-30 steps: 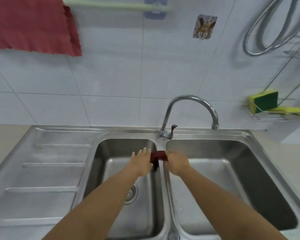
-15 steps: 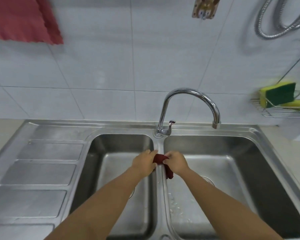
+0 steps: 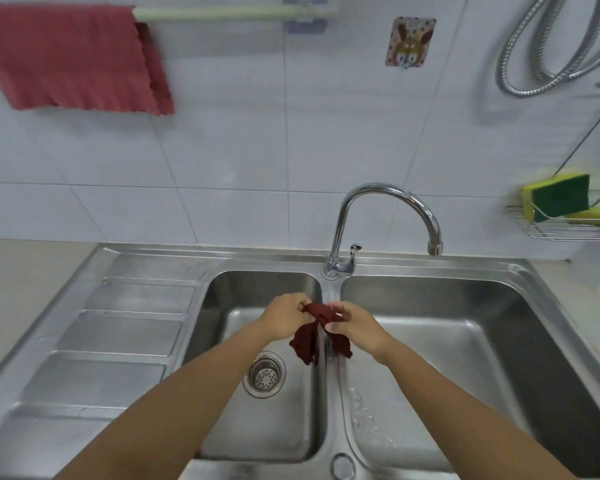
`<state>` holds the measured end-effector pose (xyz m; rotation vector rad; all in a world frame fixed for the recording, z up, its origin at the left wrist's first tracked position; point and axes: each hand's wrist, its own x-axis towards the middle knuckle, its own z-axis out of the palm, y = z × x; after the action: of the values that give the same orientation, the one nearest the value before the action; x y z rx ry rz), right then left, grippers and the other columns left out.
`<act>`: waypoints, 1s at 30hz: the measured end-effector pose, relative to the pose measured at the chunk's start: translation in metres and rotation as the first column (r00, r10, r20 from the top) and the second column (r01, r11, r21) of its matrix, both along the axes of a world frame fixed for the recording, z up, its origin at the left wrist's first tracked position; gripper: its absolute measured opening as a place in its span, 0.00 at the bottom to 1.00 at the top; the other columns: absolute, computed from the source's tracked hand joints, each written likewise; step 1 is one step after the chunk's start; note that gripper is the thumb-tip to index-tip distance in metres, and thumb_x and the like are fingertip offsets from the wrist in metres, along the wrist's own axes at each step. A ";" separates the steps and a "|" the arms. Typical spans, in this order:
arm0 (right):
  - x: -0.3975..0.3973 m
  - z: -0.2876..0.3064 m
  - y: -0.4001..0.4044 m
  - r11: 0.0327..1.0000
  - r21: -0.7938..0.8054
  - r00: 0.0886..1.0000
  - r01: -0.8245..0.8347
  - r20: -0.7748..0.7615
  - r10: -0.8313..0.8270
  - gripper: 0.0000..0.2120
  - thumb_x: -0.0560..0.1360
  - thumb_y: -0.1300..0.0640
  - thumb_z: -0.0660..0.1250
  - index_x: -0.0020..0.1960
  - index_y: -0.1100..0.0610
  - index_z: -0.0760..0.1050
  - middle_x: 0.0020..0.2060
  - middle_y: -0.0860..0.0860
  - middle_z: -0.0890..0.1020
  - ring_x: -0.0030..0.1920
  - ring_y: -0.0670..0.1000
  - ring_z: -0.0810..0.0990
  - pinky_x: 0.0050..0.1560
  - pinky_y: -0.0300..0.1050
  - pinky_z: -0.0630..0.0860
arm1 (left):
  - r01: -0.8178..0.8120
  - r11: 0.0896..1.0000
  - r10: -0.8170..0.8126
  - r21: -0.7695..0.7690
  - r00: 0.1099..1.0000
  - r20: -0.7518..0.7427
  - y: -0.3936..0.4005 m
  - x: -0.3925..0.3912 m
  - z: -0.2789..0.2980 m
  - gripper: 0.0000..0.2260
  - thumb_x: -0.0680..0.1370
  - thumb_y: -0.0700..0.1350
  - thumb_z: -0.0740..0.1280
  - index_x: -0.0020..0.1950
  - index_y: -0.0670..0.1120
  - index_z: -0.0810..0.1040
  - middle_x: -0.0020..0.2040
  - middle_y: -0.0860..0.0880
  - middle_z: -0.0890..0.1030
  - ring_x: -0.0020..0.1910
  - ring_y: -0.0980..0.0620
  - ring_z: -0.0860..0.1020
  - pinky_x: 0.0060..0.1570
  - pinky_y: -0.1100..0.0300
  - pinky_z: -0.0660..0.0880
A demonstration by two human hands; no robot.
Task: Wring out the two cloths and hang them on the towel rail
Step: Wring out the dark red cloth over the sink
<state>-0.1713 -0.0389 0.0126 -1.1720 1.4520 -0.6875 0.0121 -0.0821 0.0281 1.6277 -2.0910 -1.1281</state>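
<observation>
A small dark red cloth (image 3: 309, 337) hangs bunched over the divider between the two sink basins. My left hand (image 3: 284, 317) grips its left end and my right hand (image 3: 352, 323) pinches its right end; two loose ends droop below my fingers. A second, lighter red cloth (image 3: 73, 60) hangs spread over the pale green towel rail (image 3: 222, 12) at the top left of the wall. The rail's right part is bare up to its wall bracket.
The steel double sink (image 3: 440, 268) has a drainboard at the left and a strainer (image 3: 264, 375) in the left basin. A curved tap (image 3: 385, 209) rises behind my hands. A wire rack with sponges (image 3: 558, 202), a wall hook (image 3: 409, 43) and a shower hose (image 3: 541, 46) sit at the right.
My left hand has closed on the cloth. Both hands have lifted it off the sink divider, and its ends now hang loose. The view tilted down and back up to the rail.
</observation>
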 end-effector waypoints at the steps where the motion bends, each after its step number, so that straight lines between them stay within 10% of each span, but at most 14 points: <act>1: 0.004 0.002 0.001 0.999 -0.018 0.999 -0.033 -0.040 0.032 0.20 0.72 0.68 0.69 0.62 0.56 0.75 0.52 0.51 0.81 0.48 0.47 0.80 0.45 0.31 0.76 | -0.019 1.000 0.019 0.008 0.999 -0.036 0.000 0.004 0.005 0.04 0.73 0.43 0.70 0.45 0.44 0.78 0.41 0.44 0.81 0.40 0.47 0.78 0.48 0.49 0.77; 6: 0.031 0.020 -0.002 0.990 -0.085 0.993 -0.113 -0.038 0.110 0.15 0.70 0.70 0.69 0.56 0.59 0.77 0.45 0.55 0.83 0.47 0.52 0.81 0.48 0.43 0.77 | -0.145 0.989 0.148 0.029 0.970 -0.192 0.006 0.021 0.036 0.04 0.73 0.41 0.70 0.43 0.49 0.77 0.45 0.42 0.83 0.47 0.41 0.82 0.52 0.44 0.80; 10: 0.062 0.034 0.000 0.970 -0.198 0.990 -0.139 -0.009 0.139 0.31 0.62 0.60 0.78 0.62 0.47 0.73 0.49 0.53 0.84 0.48 0.52 0.84 0.44 0.45 0.82 | -0.257 0.962 0.273 0.093 0.887 -0.372 0.014 0.031 0.056 0.05 0.76 0.38 0.69 0.47 0.47 0.77 0.46 0.45 0.80 0.44 0.49 0.80 0.41 0.56 0.80; 17: 0.099 0.058 0.000 0.973 -0.213 0.986 0.083 0.156 -0.050 0.08 0.65 0.65 0.72 0.41 0.56 0.77 0.30 0.57 0.79 0.29 0.54 0.76 0.29 0.44 0.73 | -0.377 0.889 0.456 0.261 0.672 -0.584 0.028 0.040 0.086 0.07 0.77 0.36 0.68 0.55 0.39 0.77 0.50 0.43 0.80 0.47 0.48 0.81 0.39 0.64 0.81; 25: 0.121 0.046 0.005 0.996 -0.079 0.989 -0.037 -0.145 0.025 0.20 0.62 0.59 0.69 0.52 0.52 0.68 0.34 0.53 0.80 0.29 0.51 0.77 0.28 0.44 0.72 | -0.627 0.754 0.646 0.198 0.650 -0.400 0.029 0.079 0.070 0.10 0.73 0.47 0.73 0.37 0.45 0.76 0.41 0.44 0.82 0.37 0.50 0.77 0.41 0.57 0.72; 30: 0.127 0.049 0.008 0.978 0.052 0.941 -0.202 -0.268 0.209 0.09 0.63 0.58 0.68 0.43 0.56 0.74 0.30 0.52 0.79 0.25 0.50 0.72 0.24 0.40 0.66 | -0.607 0.753 0.658 0.254 0.690 -0.302 0.038 0.090 0.056 0.14 0.74 0.52 0.71 0.35 0.44 0.75 0.31 0.46 0.76 0.28 0.51 0.72 0.32 0.60 0.68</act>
<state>-0.0440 -0.0309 0.0614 -1.4185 1.5298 -0.3727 0.1026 -0.0437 0.0841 1.8030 -1.0758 -1.2054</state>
